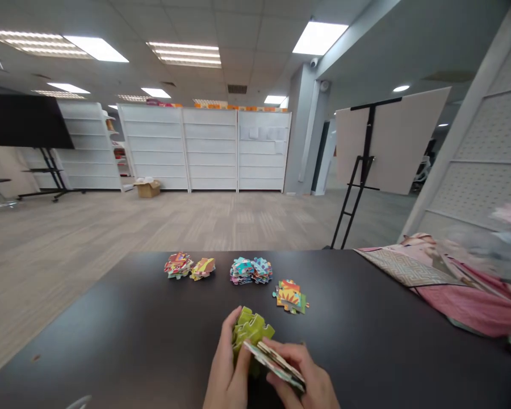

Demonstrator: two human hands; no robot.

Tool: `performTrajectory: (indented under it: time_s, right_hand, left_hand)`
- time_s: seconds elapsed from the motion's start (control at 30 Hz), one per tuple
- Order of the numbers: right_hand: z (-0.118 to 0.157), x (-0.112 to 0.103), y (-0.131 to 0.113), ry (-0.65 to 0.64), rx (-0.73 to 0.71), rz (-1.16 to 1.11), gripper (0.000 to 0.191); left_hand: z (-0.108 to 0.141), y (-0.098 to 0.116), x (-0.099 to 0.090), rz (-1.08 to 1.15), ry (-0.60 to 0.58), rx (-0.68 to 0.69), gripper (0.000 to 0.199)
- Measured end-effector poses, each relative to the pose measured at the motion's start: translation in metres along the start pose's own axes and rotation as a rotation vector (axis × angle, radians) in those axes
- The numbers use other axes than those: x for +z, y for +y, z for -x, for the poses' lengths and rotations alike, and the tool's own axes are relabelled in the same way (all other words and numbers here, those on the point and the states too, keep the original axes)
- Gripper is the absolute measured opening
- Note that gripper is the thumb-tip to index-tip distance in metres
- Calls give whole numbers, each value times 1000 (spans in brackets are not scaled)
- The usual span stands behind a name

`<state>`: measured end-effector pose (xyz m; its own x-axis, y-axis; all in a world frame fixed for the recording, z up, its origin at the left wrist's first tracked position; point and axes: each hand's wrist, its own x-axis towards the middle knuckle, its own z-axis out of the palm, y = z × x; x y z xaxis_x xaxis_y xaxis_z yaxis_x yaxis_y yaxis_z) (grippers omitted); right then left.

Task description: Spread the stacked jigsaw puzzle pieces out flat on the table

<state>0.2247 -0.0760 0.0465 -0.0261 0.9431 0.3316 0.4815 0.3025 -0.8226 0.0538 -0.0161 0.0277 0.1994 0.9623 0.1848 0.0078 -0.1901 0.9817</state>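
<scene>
My left hand [227, 363] is closed around a bunch of yellow-green jigsaw puzzle pieces [251, 328] above the near part of the dark table. In my right hand [304, 369], fingers and thumb pinch a small stack of jigsaw puzzle pieces [276, 363], seen edge-on. This stack touches the green bunch, and my left thumb lies against its end. Just beyond my hands lies a small pile of orange, yellow and green puzzle pieces [290, 296]. Farther off are blue puzzle piece piles [251, 270], a yellow pile [203, 268] and a red-orange pile [178, 265].
The dark table [132, 335] spreads out under my hands. Pink and patterned fabric [464, 295] covers its right side. Beyond it stand a black-framed easel board [392, 136], white shelves [210, 150], a cardboard box [148, 188] and a screen on a stand [23, 120].
</scene>
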Motion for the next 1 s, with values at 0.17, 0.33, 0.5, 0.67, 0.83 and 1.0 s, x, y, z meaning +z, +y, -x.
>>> performTrajectory:
  time_s: [0.17, 0.33, 0.5, 0.67, 0.83, 1.0]
  right_hand:
    - [-17, 20, -9, -33, -85, -11, 11]
    - [-13, 22, 4, 70, 97, 65, 44]
    - [-11, 30, 9, 113, 196, -160, 94]
    - [-11, 25, 14, 64, 164, -225, 104]
    - [-13, 23, 13, 20, 119, -346, 82]
    - [-21, 20, -7, -54, 104, -93, 56]
  left_hand:
    - [2, -1, -1, 166, 39, -23, 73]
    - [2, -6, 2, 62, 92, 75, 65]
    - [3, -6, 6, -18, 70, 73, 62]
    - [6, -15, -3, -10, -162, 154, 80]
    - [3, -28, -5, -169, -339, 279, 73]
    - [1, -31, -11, -247, -331, 379, 85]
